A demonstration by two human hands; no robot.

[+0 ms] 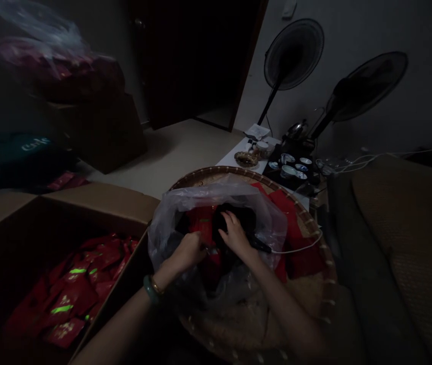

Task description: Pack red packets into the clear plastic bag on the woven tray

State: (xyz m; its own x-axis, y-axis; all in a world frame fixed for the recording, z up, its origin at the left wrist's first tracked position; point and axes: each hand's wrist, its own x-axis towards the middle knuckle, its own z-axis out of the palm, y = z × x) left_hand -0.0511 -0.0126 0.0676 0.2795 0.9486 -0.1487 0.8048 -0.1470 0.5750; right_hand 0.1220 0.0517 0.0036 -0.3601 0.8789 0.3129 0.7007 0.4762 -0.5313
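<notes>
- Bag: clear plastic, mouth wide, sitting in the round tray; dark contents inside.
- Packet: red, at the bag's mouth, between the hands.
- Left hand: fingers curled in beside the packet; cannot tell what they grip.
- Right hand: fingers spread wide over the dark contents.
- Tray: also bears red sheets, right of the bag.
- Box: cardboard, left of the tray, flaps out, red packs heaped inside.
</notes>
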